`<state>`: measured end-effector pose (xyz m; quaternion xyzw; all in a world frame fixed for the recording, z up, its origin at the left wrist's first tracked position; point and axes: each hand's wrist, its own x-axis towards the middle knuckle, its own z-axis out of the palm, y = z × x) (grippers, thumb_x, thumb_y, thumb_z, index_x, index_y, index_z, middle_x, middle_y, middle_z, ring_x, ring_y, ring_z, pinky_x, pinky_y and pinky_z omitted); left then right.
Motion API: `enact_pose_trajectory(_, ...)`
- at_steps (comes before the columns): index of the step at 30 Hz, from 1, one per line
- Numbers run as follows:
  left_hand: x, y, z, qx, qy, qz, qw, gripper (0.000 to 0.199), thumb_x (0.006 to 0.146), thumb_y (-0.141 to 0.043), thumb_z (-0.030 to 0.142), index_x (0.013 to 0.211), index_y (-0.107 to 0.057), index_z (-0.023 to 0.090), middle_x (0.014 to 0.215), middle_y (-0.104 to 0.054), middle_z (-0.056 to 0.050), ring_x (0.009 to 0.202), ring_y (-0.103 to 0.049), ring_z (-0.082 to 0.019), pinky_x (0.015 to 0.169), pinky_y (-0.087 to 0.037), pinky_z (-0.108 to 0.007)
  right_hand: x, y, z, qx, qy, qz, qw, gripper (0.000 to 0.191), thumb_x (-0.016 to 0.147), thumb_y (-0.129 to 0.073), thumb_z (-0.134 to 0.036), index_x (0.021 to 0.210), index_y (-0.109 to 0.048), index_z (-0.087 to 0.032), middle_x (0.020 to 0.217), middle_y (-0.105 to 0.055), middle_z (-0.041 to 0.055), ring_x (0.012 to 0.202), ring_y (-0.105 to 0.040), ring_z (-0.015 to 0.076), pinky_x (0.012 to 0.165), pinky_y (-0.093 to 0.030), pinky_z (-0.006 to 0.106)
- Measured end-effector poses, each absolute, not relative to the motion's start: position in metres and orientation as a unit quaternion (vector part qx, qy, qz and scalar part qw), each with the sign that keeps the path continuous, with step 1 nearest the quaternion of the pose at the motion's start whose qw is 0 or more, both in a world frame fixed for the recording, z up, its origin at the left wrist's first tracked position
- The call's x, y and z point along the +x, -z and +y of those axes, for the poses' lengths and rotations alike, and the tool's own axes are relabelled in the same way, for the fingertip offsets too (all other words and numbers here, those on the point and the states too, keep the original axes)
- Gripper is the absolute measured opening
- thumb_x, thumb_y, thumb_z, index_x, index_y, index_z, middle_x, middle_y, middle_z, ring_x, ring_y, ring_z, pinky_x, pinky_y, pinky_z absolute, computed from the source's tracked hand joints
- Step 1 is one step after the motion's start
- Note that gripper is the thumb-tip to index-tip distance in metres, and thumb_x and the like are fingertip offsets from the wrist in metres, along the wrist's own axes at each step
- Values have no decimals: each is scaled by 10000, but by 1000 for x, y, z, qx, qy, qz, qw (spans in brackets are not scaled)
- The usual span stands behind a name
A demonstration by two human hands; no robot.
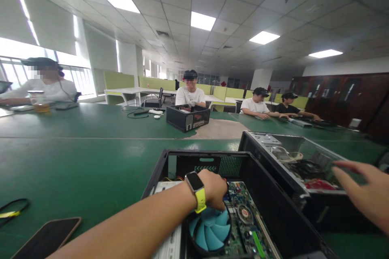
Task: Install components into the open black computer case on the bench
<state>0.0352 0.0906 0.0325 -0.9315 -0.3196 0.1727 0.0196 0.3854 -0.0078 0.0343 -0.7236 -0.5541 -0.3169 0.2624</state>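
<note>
Left hand (214,189): we curled it closed inside the open computer case (170,170), above the blue fan (209,230); grip contents hidden.
Right hand (367,194): open, right of the case, holding nothing.

Open office with green tables (91,129), ceiling light panels (202,20), and bright windows (18,54) on the left.

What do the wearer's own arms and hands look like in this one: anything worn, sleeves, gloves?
Both hands are bare, with no gloves. The left hand has a smartwatch at the wrist: a dark rectangular face in a silver case on a bright yellow strap. The left forearm is uncovered, with no sleeve in view. The right hand shows no rings or watch; its wrist runs out of frame.
</note>
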Motion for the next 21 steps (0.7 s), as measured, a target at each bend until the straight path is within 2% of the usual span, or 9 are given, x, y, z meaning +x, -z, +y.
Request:
enact_pose_trajectory(2, 36, -35, 93, -926, -204, -319, 12, 330, 767, -561, 424, 923, -683, 160, 958, -685, -145, 904, -644, -307, 724, -538, -398, 356, -57, 1, -736, 251, -571, 263, 390, 847, -428, -483, 945, -652, -178, 969, -669, 120, 839, -627, 279, 631, -442, 374)
enact_pose_trajectory(5, 32, -39, 98, -923, -218, -317, 6, 318, 764, -580, 387, 983, -667, 174, 1016, -675, -135, 935, -634, -308, 720, -539, -396, 289, -81, 21, -669, 74, -702, 234, 352, 877, -415, -486, 927, -661, -238, 901, -681, 45, 756, -624, 201, 657, -464, 315)
enact_pose_trajectory(7, 28, -39, 102, -929, -204, -309, 2, 380, 751, -605, 404, 1071, -635, 200, 1055, -666, -120, 959, -625, -312, 722, -537, -399, 243, -85, 36, -597, -18, -791, 134, 289, 876, -449, -447, 882, -681, -276, 835, -687, -2, 725, -622, 174, 649, -466, 284)
enact_pose_trajectory(9, 26, -37, 106, -932, -197, -305, 4, 449, 751, -612, 388, 1162, -586, 211, 1080, -658, -121, 972, -621, -315, 724, -534, -395, 206, -81, 52, -540, -44, -840, -8, 189, 829, -530, -376, 852, -700, -297, 811, -694, -14, 741, -633, 192, 649, -463, 292)
enact_pose_trajectory(11, 26, -30, 109, -930, -224, -293, -2, 447, 767, -591, 302, 1204, -565, 210, 1092, -655, -122, 973, -624, -302, 737, -529, -374, 180, -68, 71, -519, -23, -844, -135, 161, 749, -601, -303, 863, -714, -290, 829, -705, 15, 769, -648, 241, 634, -465, 320)
enact_pose_trajectory(13, 28, -22, 112, -931, -247, -270, -6, 440, 768, -555, 193, 1207, -572, 218, 1106, -653, -115, 975, -626, -282, 757, -522, -352, 166, -49, 90, -526, -2, -822, -216, 217, 680, -646, -260, 882, -724, -241, 866, -708, 76, 817, -652, 301, 624, -476, 347)
enact_pose_trajectory(17, 30, -15, 115, -953, -182, -241, -4, 416, 738, -546, 132, 1125, -631, 259, 1074, -668, -89, 946, -635, -277, 729, -522, -353, 163, -8, 121, -534, -21, -815, -225, 261, 641, -697, -304, 868, -728, -178, 853, -707, 122, 805, -659, 317, 596, -491, 330)
enact_pose_trajectory(19, 28, -20, 116, -965, -130, -229, -10, 384, 724, -558, 144, 1072, -654, 276, 1033, -681, -66, 912, -642, -268, 703, -519, -342, 167, 7, 126, -534, -23, -824, -188, 240, 663, -691, -327, 833, -728, -161, 823, -707, 124, 777, -664, 305, 580, -487, 311)
enact_pose_trajectory(21, 24, -28, 118, -971, -89, -221, -15, 383, 706, -558, 130, 1041, -667, 280, 988, -693, -45, 889, -646, -245, 705, -510, -316, 170, 16, 125, -541, -5, -831, -128, 179, 688, -669, -262, 806, -723, -138, 816, -705, 135, 778, -664, 303, 594, -483, 312)
